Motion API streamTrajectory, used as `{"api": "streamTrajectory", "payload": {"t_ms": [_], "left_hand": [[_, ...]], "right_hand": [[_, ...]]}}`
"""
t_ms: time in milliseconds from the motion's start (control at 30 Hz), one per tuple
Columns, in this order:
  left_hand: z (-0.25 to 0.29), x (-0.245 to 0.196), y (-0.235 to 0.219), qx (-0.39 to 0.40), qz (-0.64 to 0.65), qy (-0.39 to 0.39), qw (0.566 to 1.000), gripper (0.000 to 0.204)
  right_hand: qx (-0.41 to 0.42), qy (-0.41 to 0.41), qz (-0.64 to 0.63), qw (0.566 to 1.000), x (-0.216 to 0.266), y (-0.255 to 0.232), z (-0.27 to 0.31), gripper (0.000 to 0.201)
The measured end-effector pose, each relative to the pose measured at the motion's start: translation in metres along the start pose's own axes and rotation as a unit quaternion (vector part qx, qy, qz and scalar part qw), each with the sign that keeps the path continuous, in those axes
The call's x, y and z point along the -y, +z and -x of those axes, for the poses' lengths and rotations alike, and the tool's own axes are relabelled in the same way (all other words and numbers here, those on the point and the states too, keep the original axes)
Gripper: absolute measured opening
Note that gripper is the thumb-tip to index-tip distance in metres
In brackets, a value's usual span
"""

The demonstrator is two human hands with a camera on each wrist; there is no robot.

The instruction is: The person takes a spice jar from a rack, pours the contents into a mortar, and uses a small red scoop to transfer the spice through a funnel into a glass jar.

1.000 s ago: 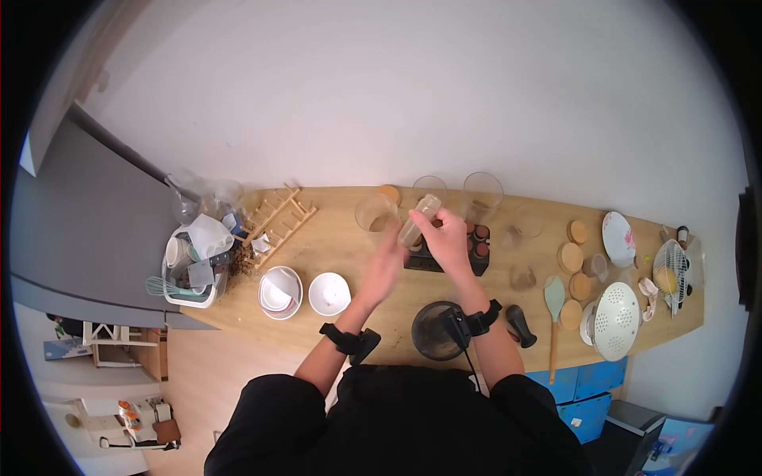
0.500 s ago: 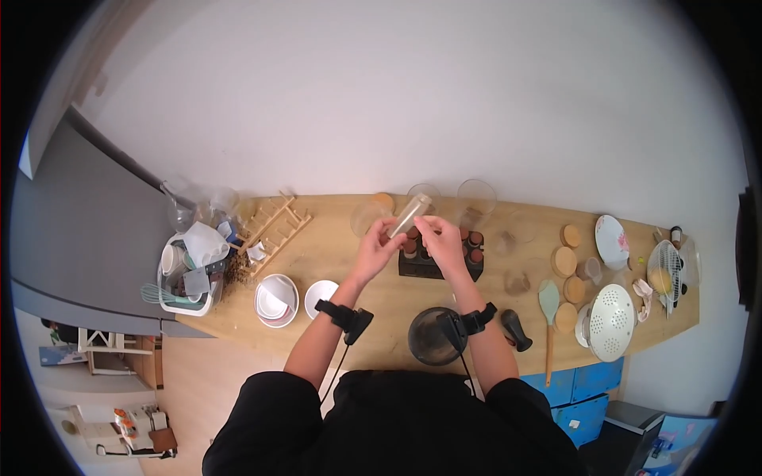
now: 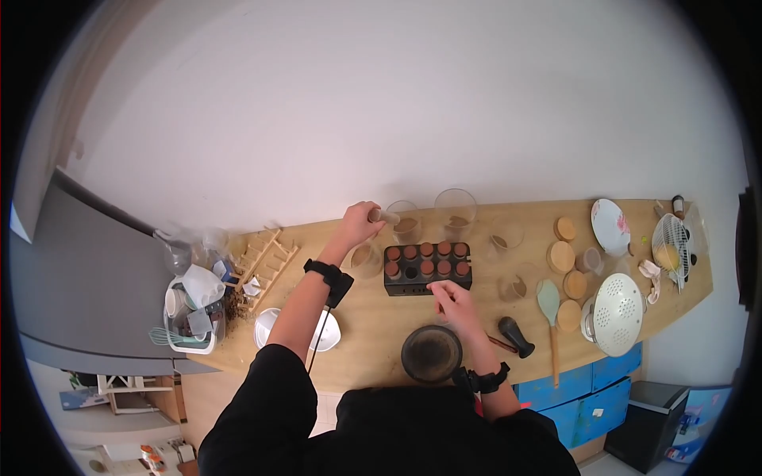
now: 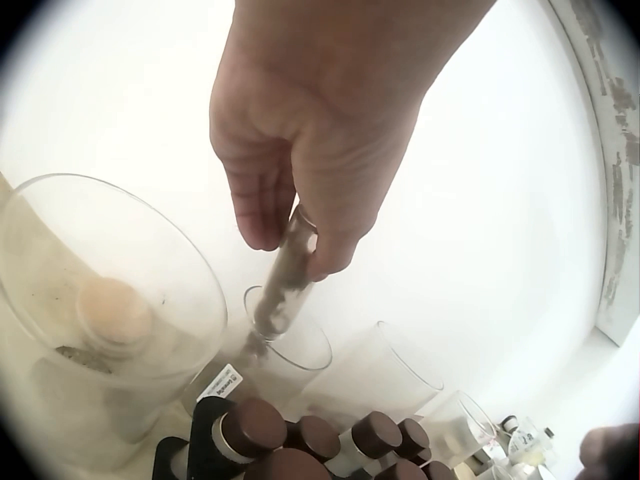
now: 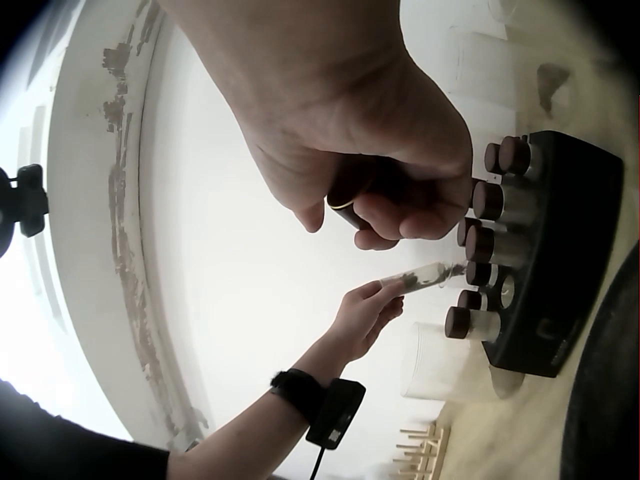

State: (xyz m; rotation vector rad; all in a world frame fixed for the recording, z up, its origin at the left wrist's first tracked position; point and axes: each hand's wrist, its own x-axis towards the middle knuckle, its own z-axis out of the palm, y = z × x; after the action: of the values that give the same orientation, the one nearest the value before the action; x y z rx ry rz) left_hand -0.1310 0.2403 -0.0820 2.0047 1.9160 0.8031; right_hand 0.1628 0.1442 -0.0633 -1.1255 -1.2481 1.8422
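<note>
My left hand (image 3: 359,224) grips a small glass vial (image 4: 290,275), tilted mouth down over a clear glass jar (image 3: 407,228). In the left wrist view, brownish bits sit inside the vial and around its mouth, just within the jar's rim. My right hand (image 3: 459,308) curls its fingers round a dark brown cap (image 5: 349,192) with a thin gold edge, close to the front of a black spice rack (image 3: 397,289). Several brown-capped vials (image 5: 490,200) stand in that rack, and one slot shows as a dark hole in the head view.
Other glass jars (image 3: 456,210) stand beside and behind the rack. In front lies a dark round bowl (image 3: 431,355), with a black pestle-like tool (image 3: 517,337) to its right. Wooden lids (image 3: 561,258), a spatula (image 3: 548,298) and a white colander (image 3: 619,315) occupy the right side.
Both hands were together at the vial. Now they are apart: the left has carried the vial forward and left over the jar, the right has drawn back with the cap.
</note>
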Motion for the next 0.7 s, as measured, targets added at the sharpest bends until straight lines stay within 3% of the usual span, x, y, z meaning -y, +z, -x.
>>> {"api": "streamTrajectory", "payload": {"t_ms": [400,467,600,700], "left_hand": [[-0.023,-0.015,0.018,0.031,-0.029,0.005,0.999,0.034],[-0.021,-0.027,0.014,0.044,0.050,-0.088,0.994,0.035],[-0.019,-0.012,0.019,0.002,0.026,-0.057,0.998,0.035],[-0.013,-0.008,0.016,-0.005,0.017,-0.097,0.995,0.035]], "right_hand": [[0.042,0.023,-0.037,0.998,-0.017,-0.014,0.002,0.023],[0.056,0.026,-0.044,0.997,-0.021,-0.017,0.003,0.025],[0.062,0.034,-0.077,0.995,-0.027,-0.021,0.000,0.032],[0.053,0.046,-0.056,0.996,-0.027,-0.021,0.000,0.036]]}}
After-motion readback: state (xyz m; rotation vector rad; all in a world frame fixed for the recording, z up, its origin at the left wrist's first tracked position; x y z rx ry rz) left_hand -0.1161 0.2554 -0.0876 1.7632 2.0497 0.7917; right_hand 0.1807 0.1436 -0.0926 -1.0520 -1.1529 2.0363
